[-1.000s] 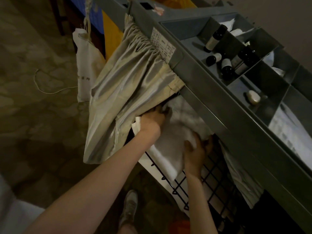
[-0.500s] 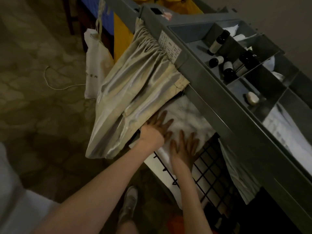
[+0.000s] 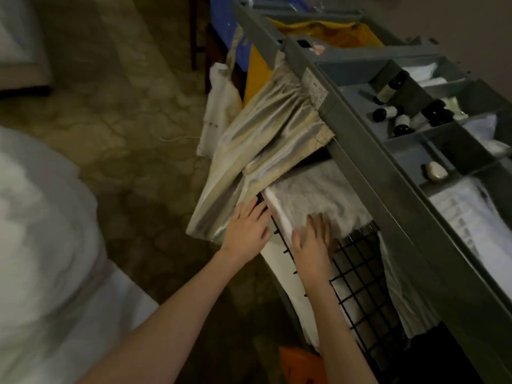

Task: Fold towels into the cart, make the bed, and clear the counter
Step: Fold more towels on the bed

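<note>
A folded white towel (image 3: 313,195) lies on the black wire shelf (image 3: 357,275) under the top of the grey cart (image 3: 388,195). My right hand (image 3: 313,242) rests flat on the towel's near edge with its fingers straight. My left hand (image 3: 245,228) lies flat at the towel's left corner, fingers spread, touching the hem of the beige curtain (image 3: 266,151) that hangs from the cart's rail. White bedding (image 3: 41,245) fills the lower left.
The cart's top tray holds small dark bottles (image 3: 393,117), a soap bar (image 3: 436,171) and white packets. A yellow bag (image 3: 327,31) and a white cloth bag (image 3: 221,103) hang at the cart's far end. Another white cloth hangs below the shelf. Patterned carpet (image 3: 124,120) lies to the left.
Both hands have drawn back from deep inside the shelf to the towel's near edge, fingers now flat. The towel lies further in, squared up. The camera has tilted left.
</note>
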